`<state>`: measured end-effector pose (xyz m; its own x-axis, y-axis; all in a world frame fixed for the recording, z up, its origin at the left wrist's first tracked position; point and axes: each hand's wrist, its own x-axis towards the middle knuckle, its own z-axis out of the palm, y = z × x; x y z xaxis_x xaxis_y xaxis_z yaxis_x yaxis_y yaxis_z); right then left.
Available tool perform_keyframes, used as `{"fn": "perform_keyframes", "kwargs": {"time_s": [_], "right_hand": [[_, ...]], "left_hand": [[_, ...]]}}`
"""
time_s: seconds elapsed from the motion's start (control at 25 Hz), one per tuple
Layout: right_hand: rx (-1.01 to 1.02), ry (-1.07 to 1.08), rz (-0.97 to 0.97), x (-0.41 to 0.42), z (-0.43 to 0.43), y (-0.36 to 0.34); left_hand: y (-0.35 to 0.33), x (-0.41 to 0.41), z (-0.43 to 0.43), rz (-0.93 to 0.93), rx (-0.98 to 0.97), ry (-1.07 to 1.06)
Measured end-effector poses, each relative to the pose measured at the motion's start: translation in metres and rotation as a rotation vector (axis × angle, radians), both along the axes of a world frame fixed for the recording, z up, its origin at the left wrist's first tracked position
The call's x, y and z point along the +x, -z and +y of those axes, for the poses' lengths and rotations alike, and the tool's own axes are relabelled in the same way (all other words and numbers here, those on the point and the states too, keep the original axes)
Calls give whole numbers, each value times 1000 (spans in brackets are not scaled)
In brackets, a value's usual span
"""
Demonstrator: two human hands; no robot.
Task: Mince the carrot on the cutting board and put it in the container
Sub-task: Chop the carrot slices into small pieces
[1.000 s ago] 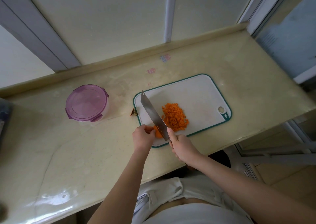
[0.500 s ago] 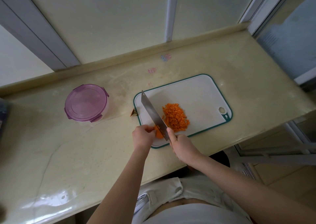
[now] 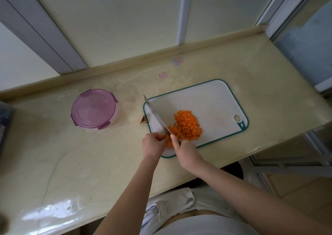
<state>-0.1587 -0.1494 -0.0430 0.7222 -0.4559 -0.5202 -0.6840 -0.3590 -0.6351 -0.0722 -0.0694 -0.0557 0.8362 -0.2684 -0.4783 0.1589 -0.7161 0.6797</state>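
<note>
A white cutting board [image 3: 213,98] with a teal rim lies on the counter. A heap of minced carrot [image 3: 187,124] sits on its middle. At the board's near left corner my left hand [image 3: 152,145] holds down an uncut carrot piece [image 3: 168,141] with curled fingers. My right hand [image 3: 186,151] grips the handle of a knife [image 3: 157,116]; the blade runs up and left, its edge down at the carrot piece. A round container [image 3: 93,109] with a purple lid clipped on stands to the left of the board.
A small brown carrot end [image 3: 144,120] lies on the counter [image 3: 71,163] by the board's left edge. The wall and window frame rise behind. The counter's front edge runs close to my body; a white rack stands lower right.
The knife has shifted slightly left along the carrot piece, and fresh orange strips now lie beside the blade against the heap. Both hands stay in place.
</note>
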Motion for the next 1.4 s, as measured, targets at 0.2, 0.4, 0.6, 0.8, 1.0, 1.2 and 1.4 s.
{"fn": "perform_keyframes", "kwargs": {"time_s": [0.2, 0.4, 0.6, 0.8, 1.0, 1.2, 1.4], "right_hand": [[60, 49, -15, 2, -16, 6], [123, 65, -2, 13, -23, 3], [37, 29, -19, 21, -15, -1], [126, 115, -83, 9, -16, -7], [135, 64, -40, -4, -13, -15], [115, 93, -5, -15, -5, -10], [93, 75, -3, -23, -5, -16]], "left_hand": [[5, 1, -1, -2, 18, 7], [6, 0, -2, -16, 30, 23], [4, 1, -2, 19, 12, 18], [6, 2, -2, 9, 25, 28], [8, 1, -3, -8, 37, 40], [8, 0, -3, -13, 25, 28], [10, 0, -3, 14, 8, 8]]}}
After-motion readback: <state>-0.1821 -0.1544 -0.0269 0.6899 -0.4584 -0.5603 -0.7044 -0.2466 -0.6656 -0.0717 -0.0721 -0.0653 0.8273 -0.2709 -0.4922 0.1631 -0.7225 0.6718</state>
